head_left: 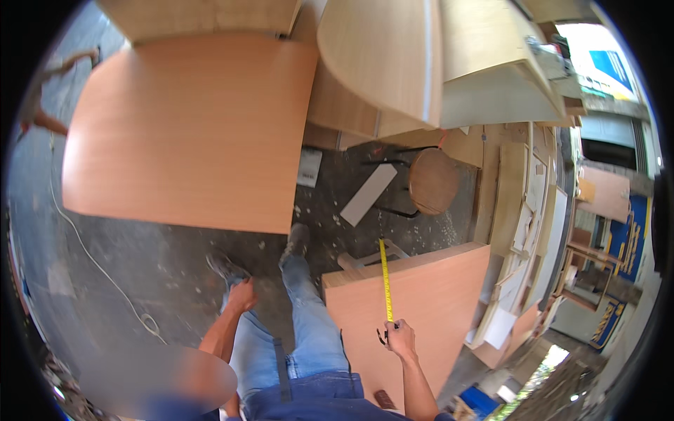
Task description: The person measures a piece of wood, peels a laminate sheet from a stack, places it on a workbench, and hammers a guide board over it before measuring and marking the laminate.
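My right hand point(401, 339) is closed around a tape measure point(385, 334) with a dark case. Its yellow blade point(385, 281) stretches away across a wood-coloured panel point(414, 298), and the blade's end reaches just past the panel's far edge. My left hand point(243, 295) hangs in front of my left leg, fingers curled; what they hold, if anything, is hidden. Beyond my feet a large, pale-orange tabletop point(189, 133) with a curved left side spreads out to the far left.
A round wooden stool point(432, 182) with black legs stands past the panel, near a white board strip point(368, 194) on the floor. Stacked boards point(509, 203) line the right. A pale cable point(105, 266) snakes across the floor. Another person's arm point(53, 124) shows at far left.
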Tool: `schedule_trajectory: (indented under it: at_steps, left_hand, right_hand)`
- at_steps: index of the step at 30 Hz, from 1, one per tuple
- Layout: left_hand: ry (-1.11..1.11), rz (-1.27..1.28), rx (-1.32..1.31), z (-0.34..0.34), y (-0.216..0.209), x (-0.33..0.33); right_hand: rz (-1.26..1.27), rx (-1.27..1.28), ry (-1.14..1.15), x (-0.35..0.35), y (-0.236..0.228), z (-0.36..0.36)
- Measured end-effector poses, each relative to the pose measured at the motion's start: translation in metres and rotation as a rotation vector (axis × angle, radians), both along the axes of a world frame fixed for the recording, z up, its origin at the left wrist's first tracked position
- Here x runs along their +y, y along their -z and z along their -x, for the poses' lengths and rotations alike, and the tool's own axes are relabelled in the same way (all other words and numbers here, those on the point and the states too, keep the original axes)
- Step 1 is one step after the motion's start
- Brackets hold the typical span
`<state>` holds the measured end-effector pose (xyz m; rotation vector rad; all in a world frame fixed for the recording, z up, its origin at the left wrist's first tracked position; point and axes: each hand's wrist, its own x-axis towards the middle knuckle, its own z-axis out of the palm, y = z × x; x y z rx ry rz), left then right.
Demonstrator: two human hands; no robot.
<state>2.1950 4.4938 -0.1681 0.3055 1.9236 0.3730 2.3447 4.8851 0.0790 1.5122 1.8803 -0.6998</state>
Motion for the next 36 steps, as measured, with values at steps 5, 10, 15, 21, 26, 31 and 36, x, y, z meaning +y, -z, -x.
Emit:
schedule_trajectory:
  at_steps: [5,10,15,21,26,31,36]
  left_hand:
    - [-0.406,0.128,0.160,0.027,-0.040,-0.119]
    - [-0.865,-0.040,0.202,0.038,-0.038,-0.220]
    - [-0.904,-0.099,0.160,0.051,-0.079,-0.260]
    - [-0.922,-0.121,0.040,0.041,-0.111,-0.298]
    - [-0.852,-0.028,-0.075,0.052,-0.114,-0.326]
    - [-0.905,-0.097,-0.003,0.107,-0.130,-0.331]
    - [-1.104,-0.269,0.147,0.164,-0.150,-0.353]
  right_hand:
    - [-0.077,0.080,0.241,-0.041,0.006,-0.013]
    - [0.010,0.229,0.347,-0.084,0.050,-0.030]
    - [0.059,0.353,0.727,-0.173,0.060,-0.010]
    - [0.014,0.253,0.734,-0.244,0.072,-0.003]
    - [-0.008,0.178,0.693,-0.278,0.040,0.024]
    - [-0.023,0.099,0.739,-0.284,0.068,0.048]
    - [0.096,0.458,1.161,-0.262,0.105,0.088]
